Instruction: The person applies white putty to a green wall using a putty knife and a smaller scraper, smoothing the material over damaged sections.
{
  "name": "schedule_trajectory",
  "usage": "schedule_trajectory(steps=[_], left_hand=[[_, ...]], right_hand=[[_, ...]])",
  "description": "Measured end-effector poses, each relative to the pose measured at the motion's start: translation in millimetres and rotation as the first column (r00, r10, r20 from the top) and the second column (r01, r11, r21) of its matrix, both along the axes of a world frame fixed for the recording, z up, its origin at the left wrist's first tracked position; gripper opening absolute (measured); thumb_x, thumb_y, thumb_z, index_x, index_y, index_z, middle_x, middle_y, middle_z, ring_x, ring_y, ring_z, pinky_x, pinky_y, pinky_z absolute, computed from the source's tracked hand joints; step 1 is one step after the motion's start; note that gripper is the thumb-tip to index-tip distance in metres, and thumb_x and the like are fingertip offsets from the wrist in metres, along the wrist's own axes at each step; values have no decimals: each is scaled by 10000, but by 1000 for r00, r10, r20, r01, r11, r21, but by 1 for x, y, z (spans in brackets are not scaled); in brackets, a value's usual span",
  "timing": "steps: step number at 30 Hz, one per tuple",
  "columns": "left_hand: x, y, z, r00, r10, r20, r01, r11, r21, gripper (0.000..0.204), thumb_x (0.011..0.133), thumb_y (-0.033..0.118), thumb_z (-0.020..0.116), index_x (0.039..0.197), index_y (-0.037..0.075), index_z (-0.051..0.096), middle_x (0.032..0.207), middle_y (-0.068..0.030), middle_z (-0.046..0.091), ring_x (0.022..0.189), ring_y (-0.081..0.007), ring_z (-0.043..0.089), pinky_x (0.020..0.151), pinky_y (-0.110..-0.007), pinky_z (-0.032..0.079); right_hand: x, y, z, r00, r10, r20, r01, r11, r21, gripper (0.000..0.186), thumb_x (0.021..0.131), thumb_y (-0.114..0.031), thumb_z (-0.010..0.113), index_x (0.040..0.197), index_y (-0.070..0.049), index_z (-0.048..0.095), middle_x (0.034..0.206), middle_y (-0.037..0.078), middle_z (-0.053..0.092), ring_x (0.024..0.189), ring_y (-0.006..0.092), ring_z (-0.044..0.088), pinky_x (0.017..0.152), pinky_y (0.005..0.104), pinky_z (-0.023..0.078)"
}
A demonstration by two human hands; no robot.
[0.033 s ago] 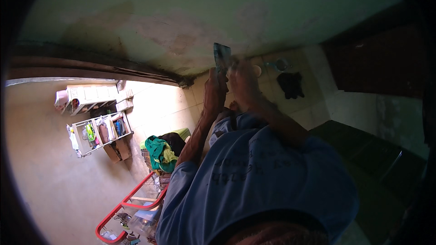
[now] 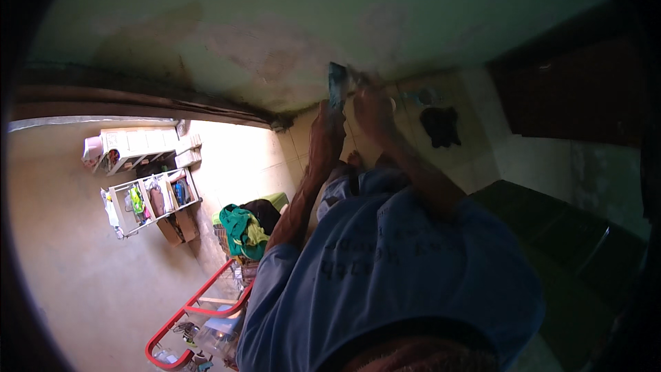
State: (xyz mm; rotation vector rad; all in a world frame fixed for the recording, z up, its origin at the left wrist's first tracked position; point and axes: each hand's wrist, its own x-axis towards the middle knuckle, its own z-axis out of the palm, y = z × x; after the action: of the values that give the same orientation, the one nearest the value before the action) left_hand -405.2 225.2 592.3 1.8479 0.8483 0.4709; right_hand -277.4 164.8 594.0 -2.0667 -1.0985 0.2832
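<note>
My left hand (image 2: pixel 327 127) is closed round the handle of a putty knife (image 2: pixel 337 81). The broad, greyish-blue blade points up toward a stained green wall (image 2: pixel 275 34). Beside it my right hand (image 2: pixel 374 111) is closed too, and motion blurs its fingers. A dark, thin tool-like thing (image 2: pixel 358 76) sticks out above that hand, close to the blade. Its kind is too smeared to tell, as is whether it touches the blade.
Tiled floor below holds a black crumpled thing (image 2: pixel 441 127) and a pale blue container (image 2: pixel 428 96). Left stand a white shelf rack (image 2: pixel 155 200), a basket of clothes (image 2: pixel 244 231) and a red-framed rack (image 2: pixel 172 327). A dark brown panel (image 2: pixel 564 96) is at right.
My right hand has shifted a little to the right, away from the left one. The putty knife's blade has turned and shows a narrower face.
</note>
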Motion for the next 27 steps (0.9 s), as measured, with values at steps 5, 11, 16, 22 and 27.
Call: schedule_trajectory(steps=[5,11,16,22,27], left_hand=[[-8,4,-2,1000,-14,2,14,1000,-13,182,1011,177,438,1037,-3,439,780,-184,639,606,-298,627,548,-414,485],[-32,34,3,986,-164,-21,157,968,-195,115,993,141,448,1010,36,492,782,-99,617,603,-147,558,556,-308,457],[-29,34,33,953,-279,119,303,890,-342,240,1030,235,407,999,31,530,760,-83,605,593,-143,555,562,-310,460],[-34,32,13,972,-227,56,233,962,-144,250,1025,249,456,1036,11,532,734,-104,622,594,-164,572,571,-333,466],[-40,33,4,962,-271,8,271,962,12,181,1001,177,508,1098,25,529,740,-142,636,608,-256,622,580,-379,488]], right_hand=[[-17,-20,-9,943,116,310,-181,965,189,358,808,-40,604,1162,9,582,997,141,565,906,308,591,729,389,514],[92,-18,17,519,76,-851,156,971,182,399,911,-185,656,1235,18,541,944,31,556,782,96,543,614,265,444],[95,-11,2,234,261,-937,-66,965,252,412,904,-216,679,1233,1,560,924,24,597,694,70,530,503,219,385],[65,-14,7,-100,260,-960,133,960,246,261,900,-230,691,1064,-37,626,821,26,604,621,72,527,421,203,334],[67,-14,-27,-205,158,-966,170,978,124,173,957,-176,605,1076,-52,588,737,38,578,591,85,499,411,218,337]])
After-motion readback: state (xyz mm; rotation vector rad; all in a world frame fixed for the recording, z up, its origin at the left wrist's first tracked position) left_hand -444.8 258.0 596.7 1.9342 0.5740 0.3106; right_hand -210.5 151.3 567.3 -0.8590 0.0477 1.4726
